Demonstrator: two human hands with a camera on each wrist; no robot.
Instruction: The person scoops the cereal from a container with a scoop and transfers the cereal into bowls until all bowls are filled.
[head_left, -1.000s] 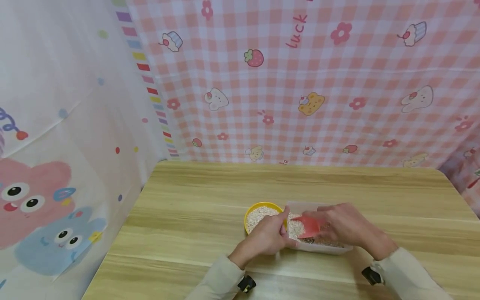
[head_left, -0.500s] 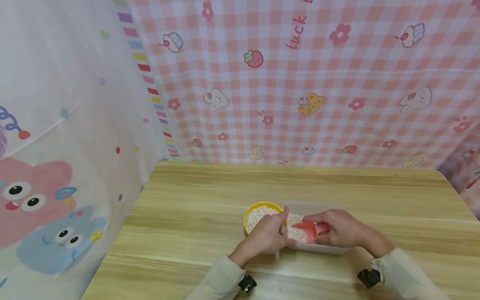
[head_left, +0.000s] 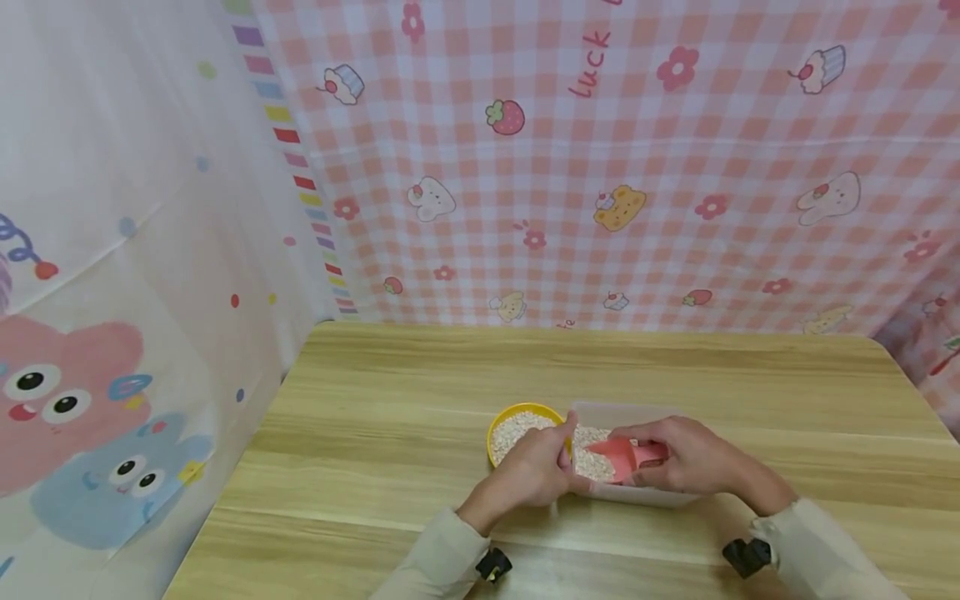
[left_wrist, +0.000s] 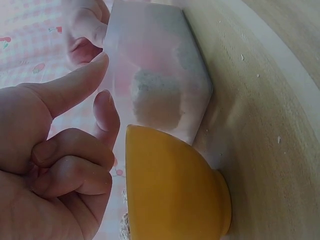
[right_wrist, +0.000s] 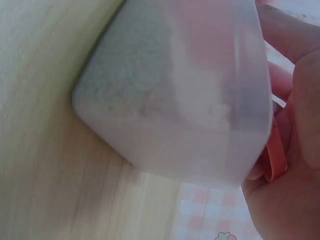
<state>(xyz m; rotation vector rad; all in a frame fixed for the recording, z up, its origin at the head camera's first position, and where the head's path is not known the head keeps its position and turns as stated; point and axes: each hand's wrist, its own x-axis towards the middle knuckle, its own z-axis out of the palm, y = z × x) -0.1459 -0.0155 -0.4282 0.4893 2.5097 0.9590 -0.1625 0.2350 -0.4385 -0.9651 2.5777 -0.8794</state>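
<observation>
A yellow bowl (head_left: pixel 504 419) (left_wrist: pixel 175 195) of pale oat flakes stands against the left end of a clear plastic container (head_left: pixel 645 497) (left_wrist: pixel 155 60) (right_wrist: pixel 170 95), which also holds flakes. My left hand (head_left: pixel 564 457) (left_wrist: pixel 102 87) holds the container's left end, thumb up at its rim, the other fingers curled between bowl and container. My right hand (head_left: pixel 641 457) (right_wrist: pixel 292 185) grips the handle of a red scoop (head_left: pixel 617 457) (right_wrist: pixel 276 156). The scoop's mouth lies low in the flakes inside the container, pointing left toward the bowl.
Everything sits on a light wooden table (head_left: pixel 420 392) near its front edge. A pink checked cloth (head_left: pixel 600 167) hangs behind the table and a white cartoon-print cloth (head_left: pixel 112 292) hangs to the left. A few stray flakes (left_wrist: pixel 242 57) lie on the wood.
My right hand has dropped lower and the scoop has sunk into the flakes in the container. The left hand, bowl and container have stayed put.
</observation>
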